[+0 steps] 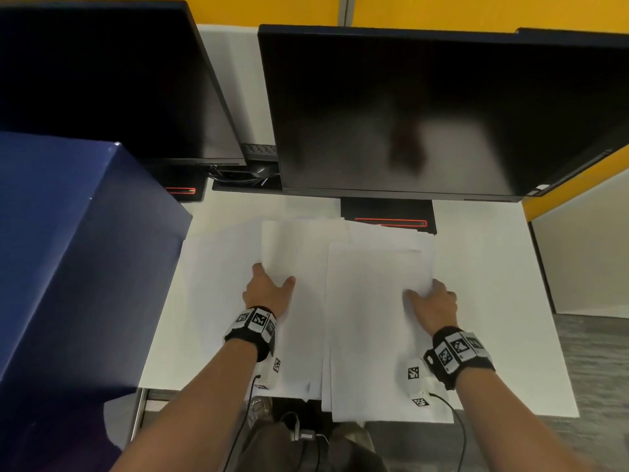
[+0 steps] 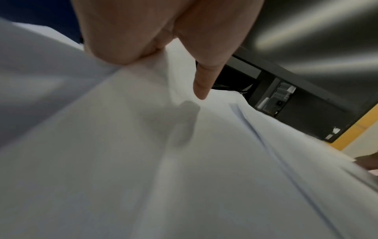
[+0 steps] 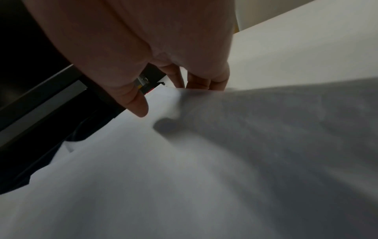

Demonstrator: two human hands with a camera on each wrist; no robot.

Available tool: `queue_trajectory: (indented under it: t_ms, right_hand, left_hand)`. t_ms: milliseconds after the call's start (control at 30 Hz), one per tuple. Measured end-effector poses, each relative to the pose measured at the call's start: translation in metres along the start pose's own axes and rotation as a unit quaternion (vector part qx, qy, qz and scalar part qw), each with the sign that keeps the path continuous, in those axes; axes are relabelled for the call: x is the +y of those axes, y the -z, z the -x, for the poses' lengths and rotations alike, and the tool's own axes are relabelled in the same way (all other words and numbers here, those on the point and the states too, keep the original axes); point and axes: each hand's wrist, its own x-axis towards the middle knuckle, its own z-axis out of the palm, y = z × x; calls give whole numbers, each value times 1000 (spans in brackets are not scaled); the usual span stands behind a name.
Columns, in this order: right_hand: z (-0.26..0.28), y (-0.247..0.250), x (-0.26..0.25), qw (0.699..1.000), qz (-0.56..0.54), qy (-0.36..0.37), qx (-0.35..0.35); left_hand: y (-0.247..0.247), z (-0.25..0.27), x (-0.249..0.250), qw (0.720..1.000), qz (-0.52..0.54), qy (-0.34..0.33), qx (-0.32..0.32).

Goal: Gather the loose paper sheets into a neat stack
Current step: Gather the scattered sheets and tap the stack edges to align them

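Several white paper sheets (image 1: 299, 321) lie overlapping on the white desk (image 1: 483, 301), some hanging over its near edge. My left hand (image 1: 272, 277) pinches the left edge of one sheet (image 1: 299, 247) and lifts it; the thumb lies on top and the fingers are hidden under the paper. In the left wrist view my left hand (image 2: 163, 72) has its thumb (image 2: 201, 87) above the raised sheet (image 2: 184, 161). My right hand (image 1: 425, 291) grips the right edge of a larger sheet (image 1: 371, 328). The right wrist view has my right hand (image 3: 169, 98) with the thumb over the sheet (image 3: 184, 177) and the fingers (image 3: 196, 80) behind its edge.
Two dark monitors (image 1: 425, 107) (image 1: 102, 83) stand at the back, their black bases (image 1: 388, 216) close to the far paper edges. A large blue box (image 1: 75, 253) fills the left side. A yellow partition (image 1: 578, 178) and grey floor (image 1: 592, 369) lie to the right.
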Motion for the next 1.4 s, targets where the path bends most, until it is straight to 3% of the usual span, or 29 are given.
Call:
queue_trajectory:
  t_ms: [100, 200, 300, 433, 567, 700, 800, 933, 1033, 1133, 1233, 1333, 1400]
  right_hand:
    - [4, 2, 2, 999, -47, 19, -4]
    - [7, 16, 17, 999, 17, -19, 31]
    - [24, 12, 25, 997, 65, -29, -8]
    - [44, -11, 19, 996, 59, 28, -61]
    - [50, -3, 19, 996, -46, 54, -57]
    - [58, 7, 44, 996, 49, 68, -30]
    - [76, -12, 54, 981, 159, 77, -79]
    - [90, -26, 51, 967, 204, 101, -116]
    - [73, -15, 46, 976, 193, 62, -75]
    - [46, -6, 29, 987, 158, 26, -12]
    - [19, -10, -4, 992, 121, 36, -7]
    - [4, -25, -33, 990, 113, 75, -29]
    - [-1, -30, -41, 988, 117, 93, -27]
  left_hand:
    - [8, 2, 0, 997, 67, -12, -26]
    - [33, -3, -20, 996, -37, -9, -79]
    - [37, -1, -44, 979, -145, -3, -145]
    - [9, 24, -38, 972, -125, -21, -197]
    - [-5, 46, -28, 987, 49, 6, -154]
    - [6, 62, -48, 988, -47, 6, -146]
    - [-2, 80, -60, 980, -79, 4, -184]
    - [-16, 95, -57, 970, -117, -9, -214]
    - [-3, 81, -48, 961, -168, -8, -220]
    - [6, 49, -26, 982, -135, 3, -136]
    - [0, 22, 7, 995, -76, 9, -67]
    - [-14, 9, 33, 997, -12, 11, -80]
    - [-14, 8, 39, 995, -24, -16, -91]
